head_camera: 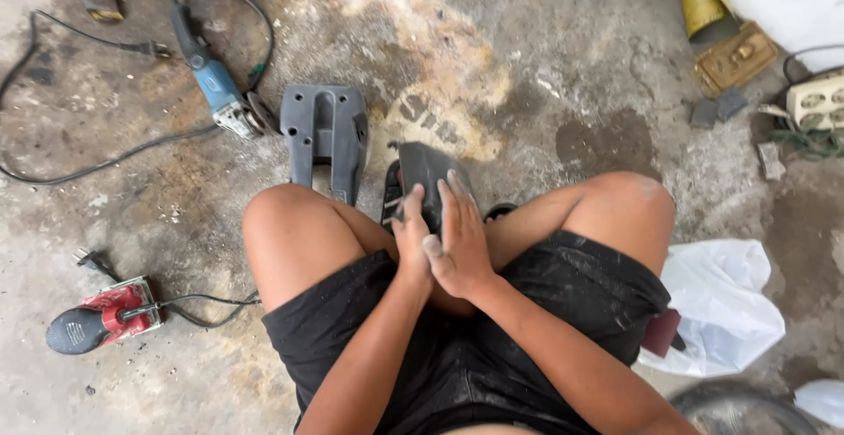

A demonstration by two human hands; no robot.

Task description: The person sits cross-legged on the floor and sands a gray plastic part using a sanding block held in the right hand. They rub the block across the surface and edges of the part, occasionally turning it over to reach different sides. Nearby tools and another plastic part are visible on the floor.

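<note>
Dark panel (428, 174), lower half behind hands (444, 242)

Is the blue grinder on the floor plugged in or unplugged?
Unplugged. The blue grinder lies on the concrete floor, and the plug at the end of its black cord rests loose on the floor, not in any socket.

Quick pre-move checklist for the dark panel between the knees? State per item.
1. Left hand grips the dark grey plastic panel: ok, fingers wrap its left edge.
2. Right hand flat on the panel: ok, palm pressed on its face.
3. Panel braced between the knees: ok, though its lower end is hidden.
4. Blue angle grinder apart from the hands: ok, it lies on the concrete floor to the left.
5. Red power sander unplugged: ok, its plug lies loose on the floor.
6. Second grey plastic cover out of the way: ok, beside the left knee.
</note>
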